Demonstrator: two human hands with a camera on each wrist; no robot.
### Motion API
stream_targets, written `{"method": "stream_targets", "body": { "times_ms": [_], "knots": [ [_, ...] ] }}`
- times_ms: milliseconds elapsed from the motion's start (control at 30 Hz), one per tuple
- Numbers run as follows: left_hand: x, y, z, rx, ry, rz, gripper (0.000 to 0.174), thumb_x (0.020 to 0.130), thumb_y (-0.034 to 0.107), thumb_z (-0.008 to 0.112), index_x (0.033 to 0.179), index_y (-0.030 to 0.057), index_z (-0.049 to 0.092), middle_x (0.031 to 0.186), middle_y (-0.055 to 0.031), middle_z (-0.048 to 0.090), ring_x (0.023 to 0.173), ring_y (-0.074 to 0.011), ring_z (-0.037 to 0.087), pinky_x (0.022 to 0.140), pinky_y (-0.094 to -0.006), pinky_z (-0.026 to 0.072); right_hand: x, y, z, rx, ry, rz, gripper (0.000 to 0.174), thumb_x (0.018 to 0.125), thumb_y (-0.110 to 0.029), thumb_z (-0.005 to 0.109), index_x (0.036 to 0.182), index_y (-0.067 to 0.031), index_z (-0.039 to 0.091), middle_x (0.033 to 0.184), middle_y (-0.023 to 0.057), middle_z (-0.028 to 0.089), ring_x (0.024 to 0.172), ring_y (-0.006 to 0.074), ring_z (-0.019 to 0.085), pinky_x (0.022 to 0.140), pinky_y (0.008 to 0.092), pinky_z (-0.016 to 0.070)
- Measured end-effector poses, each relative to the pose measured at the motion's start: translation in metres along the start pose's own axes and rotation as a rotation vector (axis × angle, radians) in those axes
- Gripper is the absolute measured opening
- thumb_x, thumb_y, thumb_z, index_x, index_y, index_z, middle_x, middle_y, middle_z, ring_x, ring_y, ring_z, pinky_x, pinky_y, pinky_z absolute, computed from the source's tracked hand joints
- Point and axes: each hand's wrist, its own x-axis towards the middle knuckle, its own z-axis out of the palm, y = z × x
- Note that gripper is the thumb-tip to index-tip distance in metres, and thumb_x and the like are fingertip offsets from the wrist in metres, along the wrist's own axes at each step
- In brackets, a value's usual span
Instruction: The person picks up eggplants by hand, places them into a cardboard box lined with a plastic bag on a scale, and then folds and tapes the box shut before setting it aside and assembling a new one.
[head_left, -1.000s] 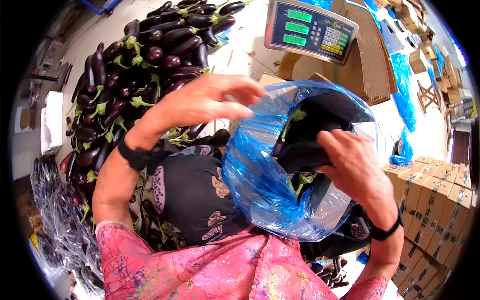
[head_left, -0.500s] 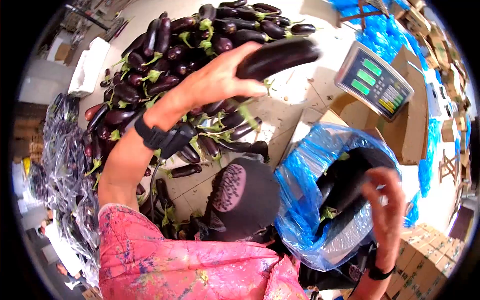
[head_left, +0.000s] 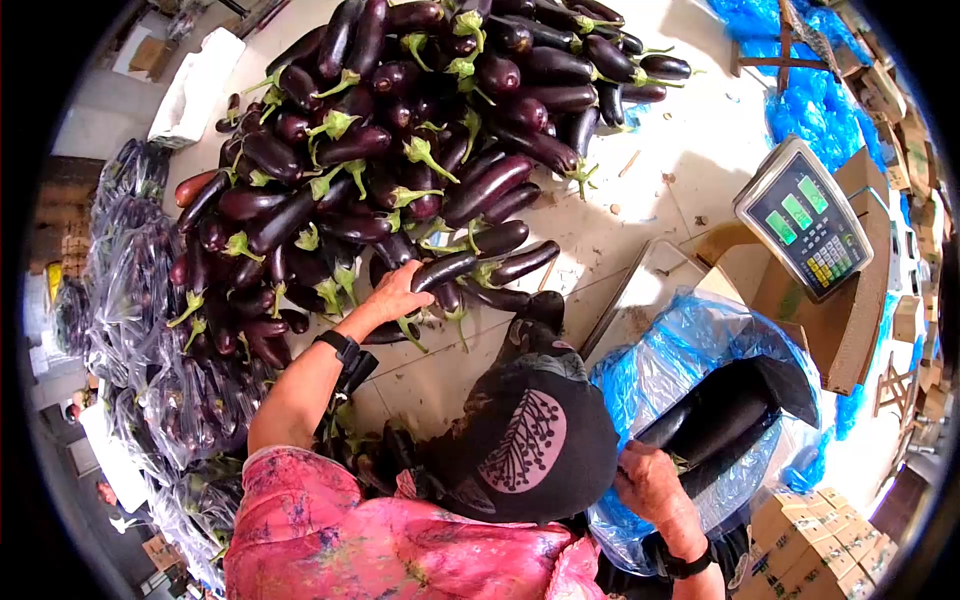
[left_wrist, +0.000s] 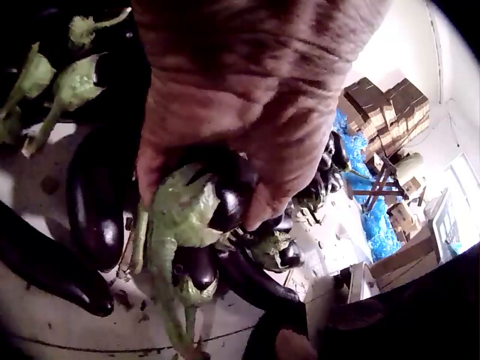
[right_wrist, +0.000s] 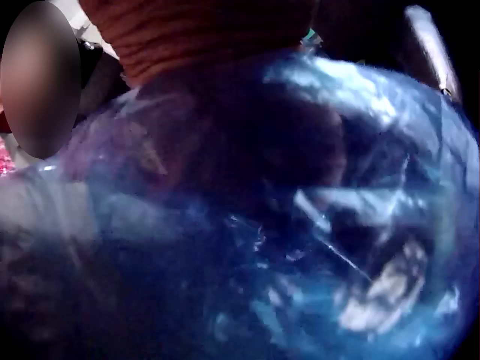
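Left hand [head_left: 392, 297] is curling its fingers round a dark purple long eggplant [head_left: 443, 270] with a green stalk cap, at the 6 o'clock edge of the big heap of purple eggplants [head_left: 400, 130] lying on the pale floor [head_left: 690, 150]. Right hand [head_left: 650, 482] is resting at the 7 o'clock rim of the crinkled blue plastic bag [head_left: 640, 375], which is holding several dark eggplants [head_left: 715, 415]. Whether its fingers are pinching the plastic cannot be told. At 1 o'clock from the bag, a grey digital scale [head_left: 805, 220] is standing.
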Motion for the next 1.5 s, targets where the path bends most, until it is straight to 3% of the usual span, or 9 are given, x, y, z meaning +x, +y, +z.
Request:
{"method": "stream_targets", "body": {
  "times_ms": [233,400,500,767,967,1133,1233,1367,1500],
  "knots": [
    [0.005,-0.044,0.019,-0.004,0.310,0.079,0.065,0.075,0.024,0.075,0.132,0.0032,0.052,0.115,-0.0222,0.062,0.110,-0.0393,0.061,0.094,-0.0483,0.0498,-0.004,-0.003,0.019,-0.043,-0.003,0.050,0.009,0.078,-0.009,0.066,0.075,-0.0013,0.063,0.083,0.0198,0.064,0.079,0.0419,0.065,0.068,0.0498,0.0533],
    [-0.011,-0.025,0.040,0.151,0.395,-0.154,0.066,0.075,0.019,0.080,0.133,0.0049,0.052,0.125,-0.0217,0.055,0.114,-0.0430,0.054,0.098,-0.0489,0.0464,-0.006,-0.024,0.008,-0.062,-0.020,0.055,0.006,0.078,-0.006,0.064,0.079,-0.0008,0.061,0.081,0.0197,0.062,0.078,0.0417,0.065,0.066,0.0485,0.0535],
    [-0.012,-0.006,0.047,0.333,0.746,0.330,0.068,0.076,0.014,0.079,0.136,0.0040,0.051,0.131,-0.0192,0.051,0.120,-0.0412,0.050,0.102,-0.0483,0.0432,-0.007,-0.045,-0.006,0.011,-0.032,0.034,0.006,0.079,-0.004,0.063,0.084,-0.0015,0.060,0.082,0.0193,0.061,0.077,0.0416,0.065,0.066,0.0488,0.0536],
    [0.028,0.085,0.075,0.438,0.403,0.839,0.045,0.076,0.009,0.078,0.117,0.0048,0.062,0.116,-0.0108,0.057,0.110,-0.0302,0.055,0.094,-0.0431,0.0465,-0.004,-0.045,-0.004,-0.019,-0.029,0.017,0.007,0.079,-0.003,0.064,0.082,-0.0019,0.059,0.079,0.0178,0.059,0.077,0.0407,0.064,0.067,0.0489,0.0535],
    [0.065,0.075,0.115,0.888,0.535,0.837,0.055,0.084,0.013,0.066,0.137,0.0097,0.051,0.141,-0.0137,0.045,0.130,-0.0341,0.042,0.098,-0.0489,0.0386,0.000,-0.047,-0.010,0.017,-0.039,0.051,0.008,0.079,-0.006,0.067,0.081,-0.0031,0.060,0.077,0.0168,0.060,0.076,0.0396,0.064,0.067,0.0495,0.0533],
    [0.067,0.104,0.094,0.207,0.432,0.599,0.065,0.080,0.015,0.078,0.137,0.0037,0.048,0.109,-0.0135,0.062,0.101,-0.0314,0.056,0.087,-0.0470,0.0454,-0.001,-0.041,-0.012,0.036,-0.054,0.040,0.008,0.079,-0.009,0.068,0.081,-0.0043,0.061,0.077,0.0167,0.060,0.075,0.0396,0.063,0.066,0.0490,0.0529],
    [0.099,0.099,0.077,0.540,0.683,0.683,0.053,0.085,0.014,0.073,0.133,0.0071,0.051,0.107,-0.0140,0.064,0.099,-0.0372,0.061,0.091,-0.0490,0.0490,0.001,-0.044,-0.018,0.061,-0.055,0.060,0.007,0.080,-0.009,0.067,0.082,-0.0045,0.062,0.078,0.0169,0.060,0.076,0.0396,0.063,0.066,0.0488,0.0525],
    [0.120,0.131,0.062,0.572,0.237,0.223,0.048,0.076,0.035,0.081,0.114,0.0085,0.067,0.112,-0.0131,0.065,0.105,-0.0377,0.063,0.091,-0.0500,0.0499,-0.001,-0.041,-0.014,0.021,-0.053,0.039,0.005,0.081,-0.008,0.064,0.082,-0.0035,0.062,0.081,0.0171,0.060,0.078,0.0392,0.063,0.068,0.0488,0.0527],
    [0.133,0.130,0.081,0.733,0.219,0.410,0.041,0.075,0.029,0.081,0.108,0.0073,0.069,0.118,-0.0168,0.064,0.114,-0.0371,0.060,0.094,-0.0531,0.0471,-0.005,-0.041,-0.007,-0.041,0.011,0.009,0.005,0.083,-0.009,0.062,0.084,-0.0035,0.062,0.082,0.0151,0.061,0.080,0.0361,0.065,0.069,0.0472,0.0547]
  ]
}}
